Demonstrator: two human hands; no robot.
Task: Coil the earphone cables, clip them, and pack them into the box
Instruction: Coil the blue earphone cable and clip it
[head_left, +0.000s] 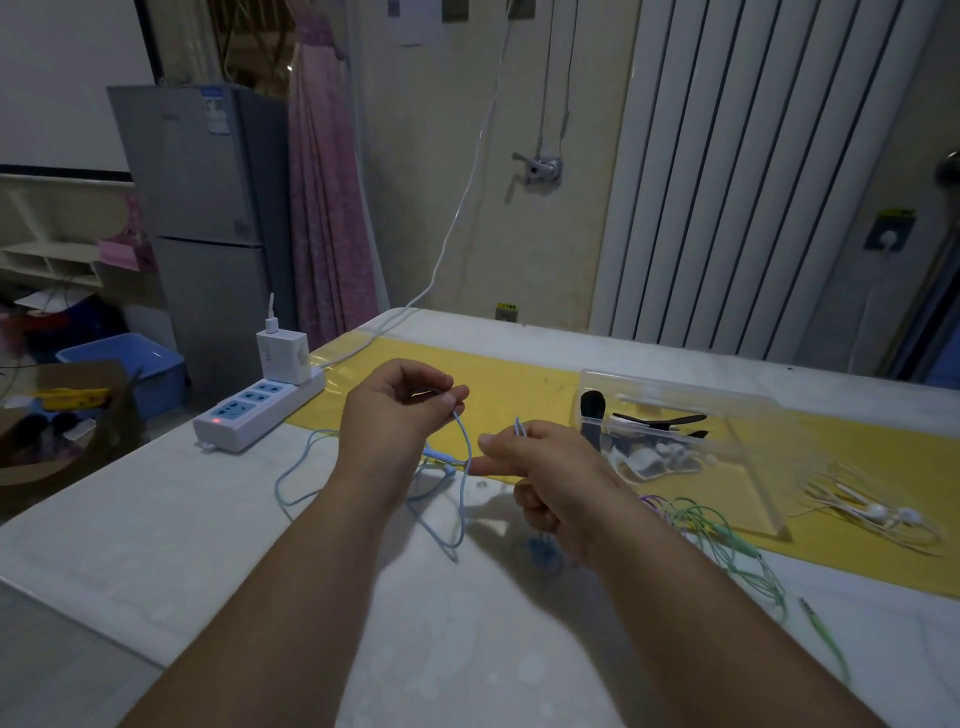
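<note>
1. Writing: the label on the fridge (202, 208) is too blurred to read. So is the print on the charger (283, 356) plugged into the strip (260, 410). No brand is legible anywhere.
2. Left hand (400, 410): raised over the table (208, 519), back of the hand toward the camera. Thumb and forefinger pinch the blue cable (464, 499) at the top, other fingers curled.
3. Right hand (540, 467): just right of the left, a bit nearer. Forefinger points left, lower fingers are curled in. It grips the same cable, and a short loop pokes up above the hand.
4. The cable hangs in a long loop between the hands. More slack trails left across the table.
5. Box (685, 395): clear, on the yellow mat (519, 384), right of the hands. Black clips (660, 420) and something white are inside.
6. Green cable (727, 535) lies loose near the right forearm. White earphones (883, 514) lie right of the box.
7. A blue blur under the right hand looks like earbuds, but I can't confirm. The grip inside the right palm is hidden.
</note>
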